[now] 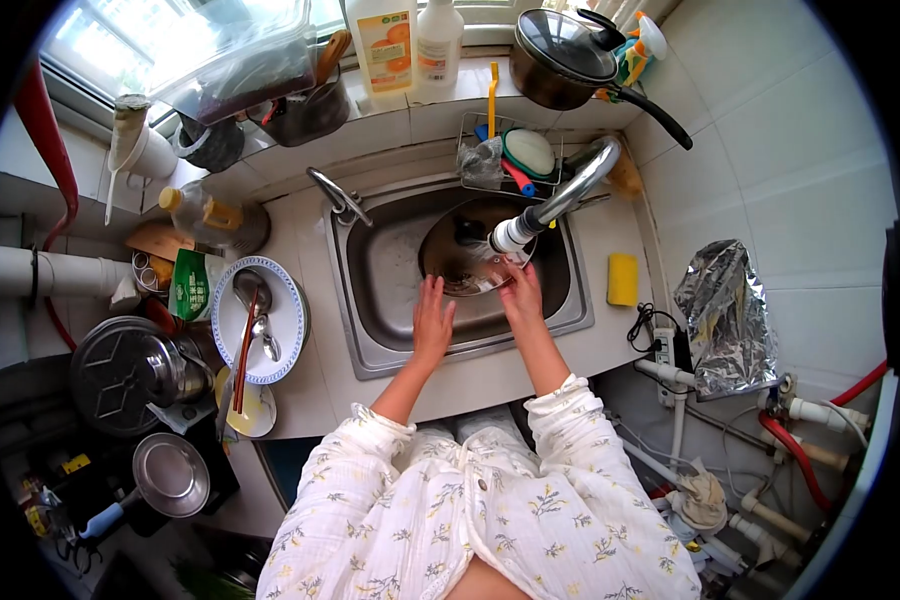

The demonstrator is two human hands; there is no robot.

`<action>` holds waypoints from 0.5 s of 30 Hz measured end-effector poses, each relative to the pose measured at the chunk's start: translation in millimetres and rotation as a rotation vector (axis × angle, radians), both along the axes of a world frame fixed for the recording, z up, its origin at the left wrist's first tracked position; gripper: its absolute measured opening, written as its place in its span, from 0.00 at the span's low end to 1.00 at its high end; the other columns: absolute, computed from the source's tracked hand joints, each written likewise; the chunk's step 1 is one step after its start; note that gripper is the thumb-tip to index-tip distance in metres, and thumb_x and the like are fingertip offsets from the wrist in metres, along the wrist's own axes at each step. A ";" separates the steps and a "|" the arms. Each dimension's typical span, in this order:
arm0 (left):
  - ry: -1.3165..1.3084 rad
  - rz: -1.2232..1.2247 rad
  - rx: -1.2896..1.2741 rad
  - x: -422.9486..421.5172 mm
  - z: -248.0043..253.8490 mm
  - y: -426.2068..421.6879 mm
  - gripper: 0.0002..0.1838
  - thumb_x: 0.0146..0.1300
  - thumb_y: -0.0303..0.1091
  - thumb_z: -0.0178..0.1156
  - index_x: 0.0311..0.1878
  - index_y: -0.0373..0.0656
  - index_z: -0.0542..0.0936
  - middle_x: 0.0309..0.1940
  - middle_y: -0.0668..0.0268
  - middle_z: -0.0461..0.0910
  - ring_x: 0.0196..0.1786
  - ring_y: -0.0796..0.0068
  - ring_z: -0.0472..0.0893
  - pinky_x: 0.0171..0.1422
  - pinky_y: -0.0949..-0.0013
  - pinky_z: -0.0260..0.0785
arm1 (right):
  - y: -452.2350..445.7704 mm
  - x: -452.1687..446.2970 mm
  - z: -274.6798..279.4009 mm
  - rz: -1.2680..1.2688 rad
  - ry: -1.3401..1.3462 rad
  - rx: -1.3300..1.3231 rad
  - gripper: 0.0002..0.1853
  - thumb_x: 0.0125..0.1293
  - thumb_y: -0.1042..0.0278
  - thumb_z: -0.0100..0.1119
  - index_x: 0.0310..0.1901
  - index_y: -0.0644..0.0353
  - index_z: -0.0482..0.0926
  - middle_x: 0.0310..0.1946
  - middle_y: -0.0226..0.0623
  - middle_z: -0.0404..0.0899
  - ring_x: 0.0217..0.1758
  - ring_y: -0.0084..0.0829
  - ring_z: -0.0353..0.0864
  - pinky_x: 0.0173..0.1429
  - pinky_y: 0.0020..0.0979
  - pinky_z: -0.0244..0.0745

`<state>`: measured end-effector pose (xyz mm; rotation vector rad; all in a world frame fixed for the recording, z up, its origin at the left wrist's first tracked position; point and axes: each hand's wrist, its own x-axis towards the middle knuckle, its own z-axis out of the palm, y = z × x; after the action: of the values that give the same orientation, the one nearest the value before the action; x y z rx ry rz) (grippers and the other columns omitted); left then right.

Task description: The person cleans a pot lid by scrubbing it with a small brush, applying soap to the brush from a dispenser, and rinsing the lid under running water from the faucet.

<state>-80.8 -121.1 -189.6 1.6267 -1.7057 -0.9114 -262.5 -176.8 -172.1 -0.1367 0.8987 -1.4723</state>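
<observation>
A dark round pan [450, 250] lies tilted in the steel sink [380, 290], with some wet, shiny patches inside. My left hand [433, 320] is at the pan's near left edge, fingers stretched out and holding nothing. At the near right rim, my right hand [520, 298] has its fingers around the edge of the pan, just below the tap's white nozzle; the fingertips are partly hard to make out. The tap [575, 185] reaches over the pan from the back right and hides part of it.
A wire rack [480, 178] with scrubbers stands behind the sink. To the right lie a yellow sponge [622, 279] and foil [727, 315]. On the left are a bowl with chopsticks [292, 345] and a small pot [170, 474]. A lidded pan [560, 60] sits on the ledge.
</observation>
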 end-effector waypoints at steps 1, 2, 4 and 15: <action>0.054 0.045 -0.001 3.4 -10.2 -4.1 0.30 0.70 0.41 0.49 0.72 0.45 0.56 0.73 0.54 0.53 0.75 0.54 0.52 0.73 0.50 0.48 | 1.2 -1.0 0.7 -0.012 -0.007 0.005 0.20 0.64 0.80 0.53 0.57 0.58 0.67 0.52 0.39 0.75 0.55 0.38 0.77 0.60 0.44 0.75; 0.081 0.129 0.042 2.7 -20.7 -8.8 0.30 0.70 0.41 0.50 0.72 0.44 0.57 0.72 0.53 0.54 0.74 0.54 0.54 0.73 0.52 0.50 | 2.6 -1.5 1.3 -0.024 -0.013 0.010 0.20 0.64 0.80 0.53 0.57 0.58 0.67 0.52 0.40 0.75 0.56 0.38 0.77 0.61 0.43 0.75; 0.135 0.297 0.128 -0.1 -28.0 -20.3 0.29 0.70 0.39 0.51 0.71 0.42 0.58 0.71 0.52 0.57 0.73 0.54 0.57 0.73 0.54 0.52 | 4.8 -3.5 1.2 -0.066 -0.032 0.036 0.19 0.64 0.80 0.52 0.57 0.58 0.68 0.51 0.40 0.75 0.56 0.39 0.76 0.61 0.43 0.75; 1.689 0.776 0.891 -29.2 -60.7 -61.4 0.12 0.71 0.41 0.51 0.48 0.43 0.74 0.38 0.57 0.82 0.38 0.61 0.82 0.42 0.57 0.76 | 42.5 -19.1 12.9 -0.013 -0.047 -0.057 0.19 0.64 0.82 0.50 0.57 0.58 0.68 0.62 0.46 0.69 0.66 0.42 0.68 0.70 0.45 0.65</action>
<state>-110.0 -182.5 -250.3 0.9559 0.5029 -1.8179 -281.6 -134.3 -159.2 -0.1376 0.8219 -1.5082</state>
